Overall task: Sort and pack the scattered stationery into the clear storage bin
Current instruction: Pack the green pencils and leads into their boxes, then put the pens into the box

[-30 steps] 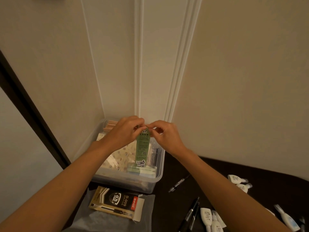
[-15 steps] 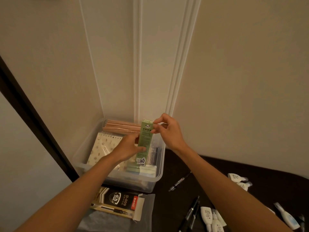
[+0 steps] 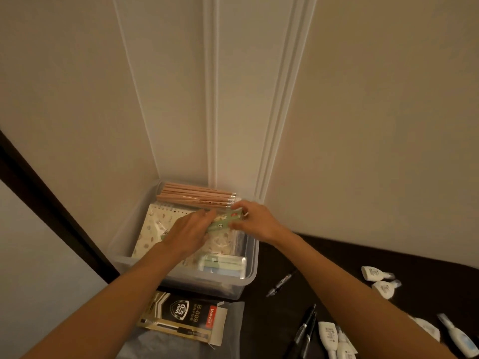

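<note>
Bin (image 3: 207, 283): clear plastic, at the back left corner of the desk (image 3: 272, 314), against the wall.
Green box (image 3: 220, 225): long and narrow, tilted above the bin between both hands, over the notebook.
Right hand (image 3: 255, 221): pinching the upper end of the green box between thumb and fingers.
Left hand (image 3: 188, 233): on the lower end of the green box, fingers reaching along it; too blurred to tell gripping from pressing.
Pencils (image 3: 197, 196): in a row along the bin's far wall.
Notebook (image 3: 153, 229): spiral-bound, patterned, flat in the bin.
Pen box (image 3: 181, 317): black and gold, just in front of the bin.
Pens (image 3: 303, 330): black, near the front edge.
White bottles (image 3: 375, 273): scattered toward the right edge.
</note>
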Demonstrator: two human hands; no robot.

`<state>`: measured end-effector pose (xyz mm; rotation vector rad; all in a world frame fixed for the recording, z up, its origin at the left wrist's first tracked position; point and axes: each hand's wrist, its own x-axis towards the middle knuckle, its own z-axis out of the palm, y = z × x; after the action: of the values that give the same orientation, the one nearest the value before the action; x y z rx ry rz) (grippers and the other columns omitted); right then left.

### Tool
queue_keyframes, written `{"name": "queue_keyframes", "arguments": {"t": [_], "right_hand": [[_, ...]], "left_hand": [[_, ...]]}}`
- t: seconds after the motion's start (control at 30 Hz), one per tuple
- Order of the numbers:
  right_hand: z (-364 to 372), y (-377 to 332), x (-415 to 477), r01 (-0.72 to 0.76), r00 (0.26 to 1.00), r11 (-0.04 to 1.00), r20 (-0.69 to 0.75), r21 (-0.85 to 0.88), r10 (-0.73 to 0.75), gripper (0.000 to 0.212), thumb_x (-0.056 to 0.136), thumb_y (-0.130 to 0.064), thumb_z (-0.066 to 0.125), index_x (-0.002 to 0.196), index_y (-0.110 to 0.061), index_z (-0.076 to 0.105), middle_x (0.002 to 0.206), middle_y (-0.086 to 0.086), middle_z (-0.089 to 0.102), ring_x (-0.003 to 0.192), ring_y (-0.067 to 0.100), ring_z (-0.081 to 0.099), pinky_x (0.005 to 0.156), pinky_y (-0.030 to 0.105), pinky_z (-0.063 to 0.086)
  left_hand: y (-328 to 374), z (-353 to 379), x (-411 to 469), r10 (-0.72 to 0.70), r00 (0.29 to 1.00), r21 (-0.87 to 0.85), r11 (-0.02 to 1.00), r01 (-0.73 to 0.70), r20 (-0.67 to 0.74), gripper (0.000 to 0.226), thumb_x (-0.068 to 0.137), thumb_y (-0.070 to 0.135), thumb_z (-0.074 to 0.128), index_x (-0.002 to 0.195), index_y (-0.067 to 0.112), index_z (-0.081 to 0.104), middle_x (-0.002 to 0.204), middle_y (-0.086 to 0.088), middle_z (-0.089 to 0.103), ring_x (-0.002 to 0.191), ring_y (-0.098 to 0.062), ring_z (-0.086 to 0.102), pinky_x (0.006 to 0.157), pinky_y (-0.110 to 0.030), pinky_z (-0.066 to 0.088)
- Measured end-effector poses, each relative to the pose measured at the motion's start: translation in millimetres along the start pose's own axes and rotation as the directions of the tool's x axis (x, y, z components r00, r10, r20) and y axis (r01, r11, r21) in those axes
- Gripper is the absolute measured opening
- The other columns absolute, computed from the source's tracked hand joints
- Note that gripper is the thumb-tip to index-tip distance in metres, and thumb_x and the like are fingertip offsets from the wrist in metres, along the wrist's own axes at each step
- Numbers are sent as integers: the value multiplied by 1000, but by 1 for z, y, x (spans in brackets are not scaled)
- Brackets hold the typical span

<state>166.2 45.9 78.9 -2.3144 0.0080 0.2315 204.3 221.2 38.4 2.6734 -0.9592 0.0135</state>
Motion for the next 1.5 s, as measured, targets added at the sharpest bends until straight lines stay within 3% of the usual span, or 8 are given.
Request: {"name": "queue_keyframes", "arguments": {"t": [0.17,0.3,0.4,0.73,0.97,1.07,1.27,1.5], "right_hand": [[17,34,2,108,994,880,38,-463,-102,28,88,-16,56,115,-13,64,107,8,66,99,24,58,95,40,40],[22,42,0,81,995,907,81,-413,-52,38,88,-36,54,120,-17,62,87,1,61,98,22,51,101,41,29],[25,44,2,38,995,923,102,-384,1,49,89,-50,50,124,-18,59,101,7,59,112,25,44,100,39,25],[38,35,-11,-22,1000,747,-2,-664,27,38,87,-26,60,120,-10,52,136,12,43,141,26,16,113,53,-7],[47,30,-20,-121,988,736,-151,-666,25,42,85,-16,59,126,-11,50,136,8,46,142,24,16,114,52,-4],[51,26,-23,-138,986,733,-166,-666,36,34,88,-12,54,121,-7,53,135,11,46,140,25,19,115,50,1],[47,29,-24,-91,995,820,-82,-565,53,34,87,-14,53,120,-7,51,136,9,47,142,22,17,114,51,2],[53,33,-49,-5,981,928,-180,-372,-67,21,86,-5,49,106,-8,55,120,7,54,122,22,42,114,47,15]], "left_hand": [[2,11,1,-24,991,77,997,14,129,20,93,12,52,111,8,45,107,-8,53,86,-18,45,67,-25,31],[-3,21,-4,0,990,61,998,-9,144,22,91,13,54,112,11,46,110,-3,50,95,-16,42,71,-21,28],[-9,27,-5,-32,987,-62,997,43,156,27,87,16,60,112,14,49,109,2,46,98,-12,36,77,-21,28],[-5,28,-9,-246,946,-34,965,259,210,54,86,19,63,136,27,44,130,3,41,124,-17,31,101,-28,19],[15,32,-18,-344,934,-247,901,356,93,47,87,-4,55,132,11,51,142,-7,33,133,-23,31,108,-27,24],[21,29,-24,-439,899,-326,847,419,15,25,89,-1,54,111,10,59,115,1,42,109,-20,46,88,-27,40],[23,28,-24,-470,864,-136,858,495,178,24,95,8,42,91,2,64,102,-13,63,92,-25,58,82,-36,46],[41,30,-40,-380,924,-162,911,381,38,27,94,10,44,119,4,56,119,-13,55,111,-27,49,93,-35,40]]}}
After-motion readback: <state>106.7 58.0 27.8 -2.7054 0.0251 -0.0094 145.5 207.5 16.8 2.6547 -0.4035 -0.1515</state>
